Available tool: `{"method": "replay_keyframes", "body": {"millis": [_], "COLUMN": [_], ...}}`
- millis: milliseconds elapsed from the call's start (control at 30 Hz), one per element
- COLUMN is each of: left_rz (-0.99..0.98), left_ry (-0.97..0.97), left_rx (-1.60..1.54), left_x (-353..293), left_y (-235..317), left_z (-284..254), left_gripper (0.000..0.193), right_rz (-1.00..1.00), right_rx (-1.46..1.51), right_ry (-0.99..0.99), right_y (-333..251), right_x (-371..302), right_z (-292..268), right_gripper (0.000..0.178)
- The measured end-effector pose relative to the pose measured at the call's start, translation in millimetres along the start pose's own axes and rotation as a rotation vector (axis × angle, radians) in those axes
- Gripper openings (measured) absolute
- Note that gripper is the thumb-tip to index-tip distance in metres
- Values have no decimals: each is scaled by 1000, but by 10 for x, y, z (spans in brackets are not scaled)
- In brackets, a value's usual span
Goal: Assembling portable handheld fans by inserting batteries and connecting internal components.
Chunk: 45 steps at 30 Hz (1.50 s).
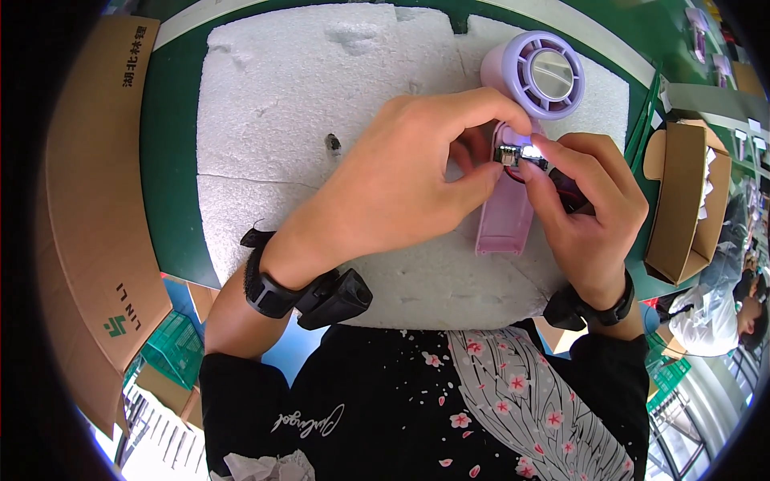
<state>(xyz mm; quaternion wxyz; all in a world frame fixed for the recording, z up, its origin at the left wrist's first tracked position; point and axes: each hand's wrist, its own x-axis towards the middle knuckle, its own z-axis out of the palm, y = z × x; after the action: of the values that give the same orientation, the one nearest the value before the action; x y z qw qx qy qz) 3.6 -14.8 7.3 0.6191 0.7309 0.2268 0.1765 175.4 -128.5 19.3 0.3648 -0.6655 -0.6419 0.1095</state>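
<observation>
A lilac handheld fan (510, 67) with a round silver centre lies at the right of the white foam pad. Its open pink handle shell (504, 220) points toward me. At the upper end of the shell sits a small circuit board (508, 155) with a bright white light on it and red and dark wires beside it. My left hand (393, 164) is closed around the shell there, its index finger and thumb on either side. My right hand (597, 188) pinches the board's right end between thumb and index finger. A dark part beneath the right fingers is mostly hidden.
The foam pad (281, 96) rests on a green table (172, 176). A large cardboard box (96, 200) stands at the left, and a smaller open carton (678, 216) at the right. Green crates (172, 349) are below the table. Another person (714, 321) sits at the far right.
</observation>
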Motion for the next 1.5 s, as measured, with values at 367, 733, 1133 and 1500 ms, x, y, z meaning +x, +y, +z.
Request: {"method": "replay_keyframes", "body": {"millis": [367,733,1133,1500], "left_rz": [-3,-70,181,10], "left_ry": [9,108,54,131], "left_rx": [5,-34,293,127], "left_x": [9,14,26,27], "left_y": [-12,-1,-30,-5], "left_z": [11,90,43,17], "left_gripper": [31,29,40,37], "right_rz": [-45,-59,488,153], "right_rx": [-38,-108,276,104], "right_ry": [31,33,-394,-335], "right_y": [-7,-19,1,159], "right_x": [17,13,122,23], "right_z": [2,9,-201,-309], "right_gripper": [25,24,45,55]}}
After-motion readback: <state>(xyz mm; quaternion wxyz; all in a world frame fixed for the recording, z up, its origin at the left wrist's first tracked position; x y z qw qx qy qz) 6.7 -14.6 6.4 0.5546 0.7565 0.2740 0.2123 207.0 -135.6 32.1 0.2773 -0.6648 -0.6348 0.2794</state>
